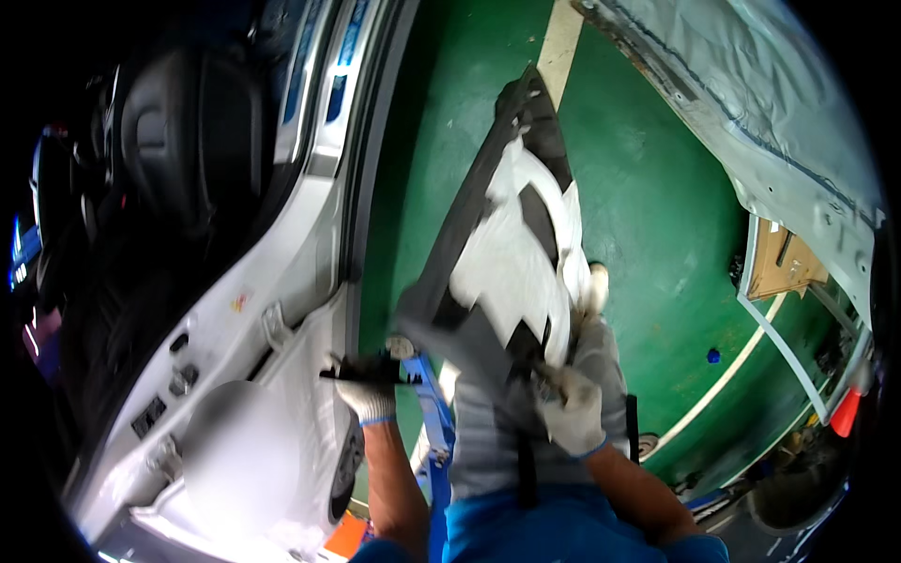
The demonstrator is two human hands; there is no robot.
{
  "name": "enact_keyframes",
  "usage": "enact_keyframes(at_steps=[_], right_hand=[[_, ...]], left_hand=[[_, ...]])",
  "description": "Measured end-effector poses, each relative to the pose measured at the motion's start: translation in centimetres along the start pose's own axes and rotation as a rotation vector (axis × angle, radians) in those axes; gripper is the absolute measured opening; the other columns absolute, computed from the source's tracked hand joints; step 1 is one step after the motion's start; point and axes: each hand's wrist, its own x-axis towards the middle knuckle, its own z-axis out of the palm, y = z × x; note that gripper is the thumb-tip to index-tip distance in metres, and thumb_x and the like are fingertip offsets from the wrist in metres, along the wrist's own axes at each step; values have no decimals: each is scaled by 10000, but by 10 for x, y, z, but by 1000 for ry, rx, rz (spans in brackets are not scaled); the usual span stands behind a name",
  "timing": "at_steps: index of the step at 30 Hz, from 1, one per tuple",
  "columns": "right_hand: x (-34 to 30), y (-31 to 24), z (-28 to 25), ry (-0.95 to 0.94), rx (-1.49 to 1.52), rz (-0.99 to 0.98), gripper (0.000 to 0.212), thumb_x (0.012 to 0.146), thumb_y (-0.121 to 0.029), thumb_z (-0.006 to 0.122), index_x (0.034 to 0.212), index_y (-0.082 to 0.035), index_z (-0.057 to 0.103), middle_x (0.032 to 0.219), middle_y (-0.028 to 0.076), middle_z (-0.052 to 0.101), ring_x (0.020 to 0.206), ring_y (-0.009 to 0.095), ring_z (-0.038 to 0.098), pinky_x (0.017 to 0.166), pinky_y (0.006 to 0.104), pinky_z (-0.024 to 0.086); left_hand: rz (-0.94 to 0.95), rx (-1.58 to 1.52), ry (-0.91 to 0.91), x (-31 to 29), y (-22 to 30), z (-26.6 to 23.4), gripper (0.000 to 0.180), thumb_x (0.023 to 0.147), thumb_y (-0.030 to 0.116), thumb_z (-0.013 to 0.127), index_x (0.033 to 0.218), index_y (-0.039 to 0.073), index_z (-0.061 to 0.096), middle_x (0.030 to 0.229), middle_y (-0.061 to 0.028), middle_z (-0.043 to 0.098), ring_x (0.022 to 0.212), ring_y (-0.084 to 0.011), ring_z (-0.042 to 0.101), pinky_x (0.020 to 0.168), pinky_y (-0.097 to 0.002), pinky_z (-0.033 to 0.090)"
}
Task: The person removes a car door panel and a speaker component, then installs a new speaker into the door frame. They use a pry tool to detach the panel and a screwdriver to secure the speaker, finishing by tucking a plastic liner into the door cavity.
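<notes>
A long dark car door trim panel with white padding on its upturned side hangs in front of my legs. My right hand, in a white work glove, is closed on its near end, where the panel is smeared by motion. My left hand, also gloved, grips a small flat black plastic piece beside the open car body. The exact kind of that piece is unclear, and the fingers of this hand are partly hidden behind it.
At left stands a white car body with its doorway open and a black seat inside. A light door shell is at upper right. A cardboard box stands below it, near a red cone. Blue equipment is near my left forearm.
</notes>
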Motion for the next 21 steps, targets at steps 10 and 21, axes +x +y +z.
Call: enact_keyframes(at_steps=[10, 21], right_hand=[[-1, -29, 5, -79, -450, -112, 469, 757, -465, 875, 819, -23, 731, 778, 159, 723, 742, 365, 719, 686, 448, 570], [26, -86, -71, -226, -436, -191, 525, 796, -496, 814, 990, -10, 781, 931, 242, 761, 898, 383, 756, 792, 457, 585]], left_hand=[[-83, -162, 66, -33, 16, 12, 637, 1063, 613, 519, 604, 198, 369, 580, -1, 378, 527, -199, 392, 521, -372, 335], [62, -141, 171, -84, 23, -63, 472, 1007, 554, 670, 782, 171, 509, 619, -6, 466, 560, -185, 476, 544, -369, 400]])
